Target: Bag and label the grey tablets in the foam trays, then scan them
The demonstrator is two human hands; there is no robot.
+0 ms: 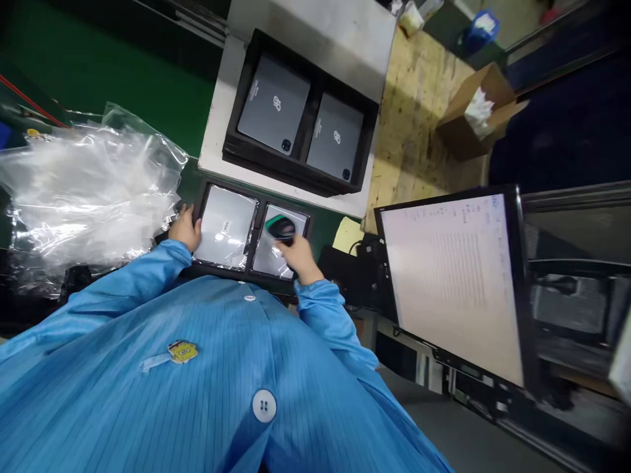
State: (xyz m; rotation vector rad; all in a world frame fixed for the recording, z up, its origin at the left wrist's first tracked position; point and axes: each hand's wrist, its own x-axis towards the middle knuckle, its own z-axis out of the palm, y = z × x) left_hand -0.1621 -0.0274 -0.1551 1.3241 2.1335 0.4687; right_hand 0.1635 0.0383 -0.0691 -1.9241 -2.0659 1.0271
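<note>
My right hand (302,257) is closed around a black and green handheld barcode scanner (280,227). The scanner is over the right one of two tablets in a black tray (253,240) close to my body. That right tablet (269,258) lies in clear plastic wrap. A second wrapped tablet (225,226), with a small white label, fills the left compartment. My left hand (186,229) rests at the tray's left edge, thumb apart from the fingers; its fingertips are partly hidden.
Beyond stands another black tray (290,167) with two grey tablets on a white surface. Clear plastic bags (93,197) heap up at left. A monitor (453,282) stands at right, near a yellow paper (348,234). Farther back is an open cardboard box (461,125).
</note>
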